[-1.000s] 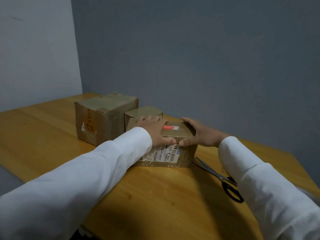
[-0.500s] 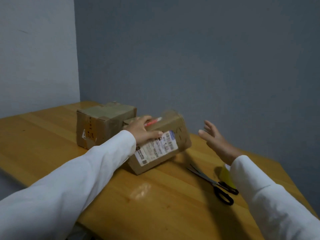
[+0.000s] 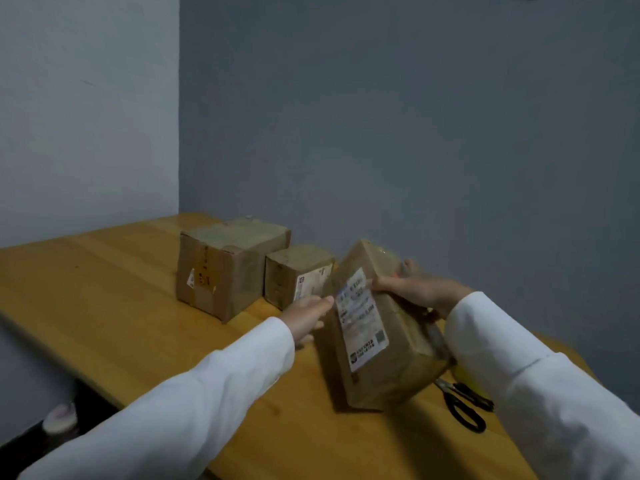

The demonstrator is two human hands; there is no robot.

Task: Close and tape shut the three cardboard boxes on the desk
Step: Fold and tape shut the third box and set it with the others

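Wooden desk (image 3: pixel 114 292), glossy, orange-brown, set in a corner. Nearest: labelled box (image 3: pixel 375 327) tilted on end, lower edge on the desk. Right hand (image 3: pixel 420 289) grips its upper end, thumb on the label. Left hand (image 3: pixel 308 318) touches its left side, fingers straight. Scissors (image 3: pixel 462 403) on the desk just right of it, below the right hand. Beyond the left hand: small box (image 3: pixel 298 275), then big box (image 3: pixel 228 265), both closed. Behind: grey-blue wall (image 3: pixel 415 116), paler wall (image 3: pixel 86 105) left.

Right hand (image 3: pixel 420 289) grips with curled fingers; left hand (image 3: pixel 306 318) extended, fingers straight.
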